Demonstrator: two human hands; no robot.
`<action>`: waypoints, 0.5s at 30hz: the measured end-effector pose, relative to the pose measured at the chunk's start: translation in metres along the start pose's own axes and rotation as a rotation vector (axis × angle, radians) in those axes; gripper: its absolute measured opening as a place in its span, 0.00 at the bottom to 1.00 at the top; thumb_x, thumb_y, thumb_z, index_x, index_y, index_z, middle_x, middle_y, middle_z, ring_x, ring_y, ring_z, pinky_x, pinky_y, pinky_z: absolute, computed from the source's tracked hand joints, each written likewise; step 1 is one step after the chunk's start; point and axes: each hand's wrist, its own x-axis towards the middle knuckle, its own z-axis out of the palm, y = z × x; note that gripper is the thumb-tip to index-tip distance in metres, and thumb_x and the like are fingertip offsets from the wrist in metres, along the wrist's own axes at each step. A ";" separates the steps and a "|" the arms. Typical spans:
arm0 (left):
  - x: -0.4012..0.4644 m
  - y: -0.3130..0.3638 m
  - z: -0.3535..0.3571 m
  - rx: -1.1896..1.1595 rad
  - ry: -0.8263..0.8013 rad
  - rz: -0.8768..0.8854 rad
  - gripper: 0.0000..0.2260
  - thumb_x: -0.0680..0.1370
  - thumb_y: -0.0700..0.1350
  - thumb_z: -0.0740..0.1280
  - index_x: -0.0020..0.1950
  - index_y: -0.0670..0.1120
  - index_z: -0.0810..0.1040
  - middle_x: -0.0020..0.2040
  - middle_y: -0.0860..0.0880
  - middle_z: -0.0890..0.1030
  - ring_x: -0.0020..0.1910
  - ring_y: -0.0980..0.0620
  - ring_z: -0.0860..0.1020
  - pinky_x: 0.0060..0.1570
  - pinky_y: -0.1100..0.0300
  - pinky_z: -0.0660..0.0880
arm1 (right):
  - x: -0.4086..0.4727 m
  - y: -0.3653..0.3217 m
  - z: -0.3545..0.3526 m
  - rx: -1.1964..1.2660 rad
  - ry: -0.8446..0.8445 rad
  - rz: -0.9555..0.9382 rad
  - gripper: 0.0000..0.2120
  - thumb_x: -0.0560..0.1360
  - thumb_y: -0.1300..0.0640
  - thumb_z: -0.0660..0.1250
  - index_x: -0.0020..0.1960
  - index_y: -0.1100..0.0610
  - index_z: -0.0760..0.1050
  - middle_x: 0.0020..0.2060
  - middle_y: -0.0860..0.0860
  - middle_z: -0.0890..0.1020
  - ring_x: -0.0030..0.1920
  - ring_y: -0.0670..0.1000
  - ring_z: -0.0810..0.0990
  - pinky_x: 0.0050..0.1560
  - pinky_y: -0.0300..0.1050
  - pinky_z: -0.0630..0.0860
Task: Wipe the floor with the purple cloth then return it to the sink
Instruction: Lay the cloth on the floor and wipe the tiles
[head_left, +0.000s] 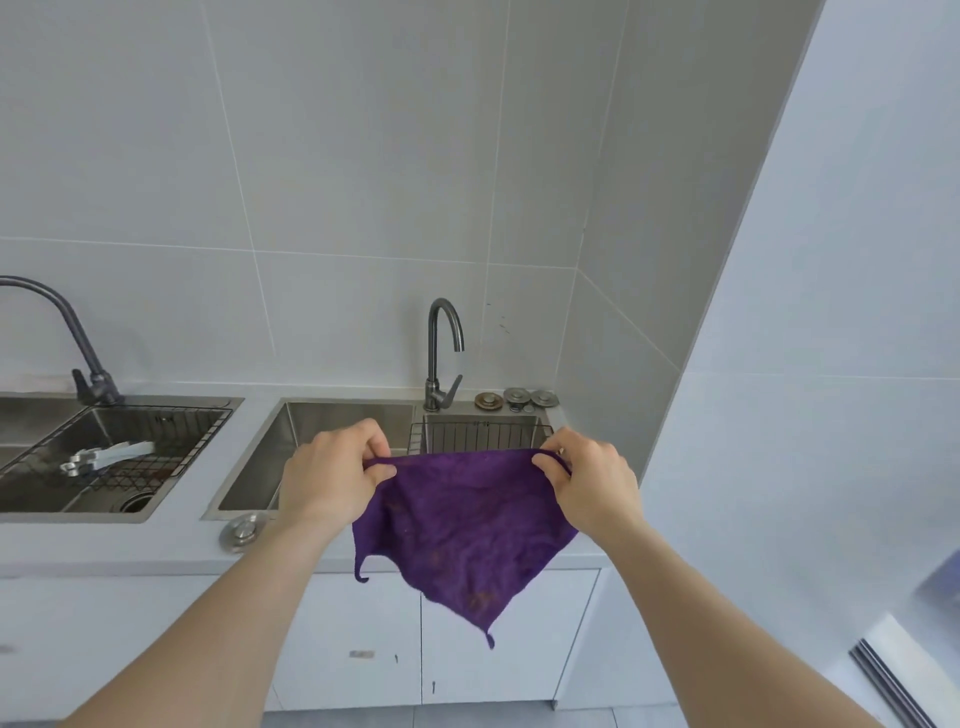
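The purple cloth (462, 530) hangs spread out in the air in front of the right-hand steel sink (244, 467), its lower corner pointing down over the cabinet doors. My left hand (332, 467) pinches its upper left corner. My right hand (592, 478) pinches its upper right corner, so the top edge is stretched between them. Brownish marks show on the cloth. A wire rack (478, 434) sits in the sink behind the cloth, and a dark curved faucet (441, 353) rises at its back edge.
A second sink (114, 457) at left has a wire rack, a white object and its own faucet (78, 343). Three metal drain stoppers (514, 399) lie behind the right sink, another stopper (241, 530) on the counter front. White cabinets (363, 639) below; a wall closes in at right.
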 end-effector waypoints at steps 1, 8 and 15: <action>-0.006 0.003 0.000 0.004 0.000 0.002 0.08 0.73 0.52 0.75 0.44 0.55 0.77 0.41 0.58 0.83 0.43 0.47 0.81 0.42 0.54 0.74 | -0.005 0.003 -0.004 0.006 0.001 0.000 0.07 0.80 0.46 0.66 0.51 0.48 0.79 0.41 0.46 0.81 0.43 0.57 0.78 0.42 0.48 0.73; -0.043 0.044 0.007 0.008 -0.014 -0.004 0.08 0.73 0.52 0.75 0.43 0.55 0.77 0.40 0.58 0.83 0.43 0.48 0.80 0.41 0.55 0.71 | -0.037 0.038 -0.036 0.016 0.011 -0.005 0.07 0.80 0.46 0.66 0.50 0.49 0.78 0.33 0.43 0.76 0.40 0.56 0.77 0.40 0.47 0.71; -0.100 0.084 0.038 0.028 -0.054 -0.009 0.06 0.73 0.49 0.75 0.43 0.55 0.78 0.37 0.58 0.81 0.41 0.50 0.78 0.40 0.57 0.69 | -0.080 0.094 -0.055 0.050 -0.024 0.031 0.07 0.80 0.47 0.67 0.50 0.49 0.78 0.30 0.42 0.74 0.39 0.56 0.77 0.40 0.47 0.70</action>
